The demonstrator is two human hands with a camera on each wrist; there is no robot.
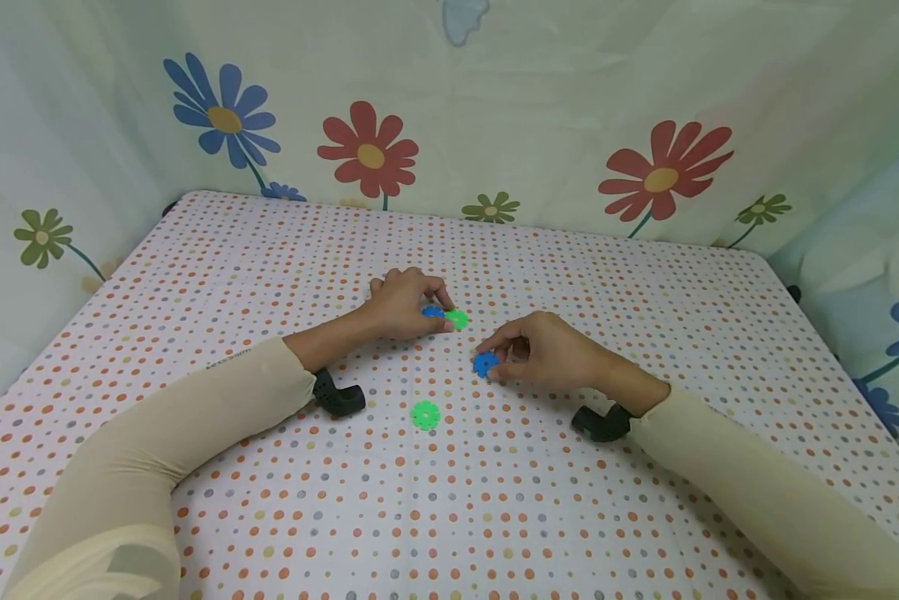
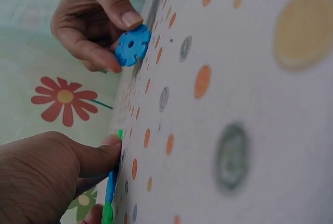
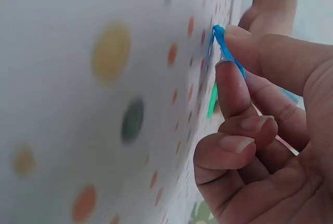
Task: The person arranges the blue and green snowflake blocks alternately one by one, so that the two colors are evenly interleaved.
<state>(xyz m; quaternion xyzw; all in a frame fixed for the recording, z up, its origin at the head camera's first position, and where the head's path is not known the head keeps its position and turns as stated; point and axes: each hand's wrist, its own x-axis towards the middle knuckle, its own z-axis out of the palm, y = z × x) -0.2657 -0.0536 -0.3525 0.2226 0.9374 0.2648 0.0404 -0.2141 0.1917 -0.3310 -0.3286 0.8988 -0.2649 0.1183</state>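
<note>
My left hand (image 1: pixel 402 304) grips a joined strip of notched plastic discs low over the table. A blue disc (image 1: pixel 432 312) shows between thumb and fingers, and a green disc (image 1: pixel 458 320) sticks out to its right. The left wrist view shows another green piece (image 2: pixel 107 213) at the strip's other end; the fingers hide part of it. Nearer and to the right, my right hand (image 1: pixel 550 350) pinches a single blue notched disc (image 1: pixel 485 364) between thumb and index finger. That disc is tilted up, its centre hole facing the left wrist camera (image 2: pixel 130 44).
A loose green notched disc (image 1: pixel 425 415) lies flat on the table, nearer than both hands. A dotted cloth (image 1: pixel 479 517) covers the table. Behind it hangs a flowered curtain (image 1: pixel 524 100), and more curtain flanks both sides.
</note>
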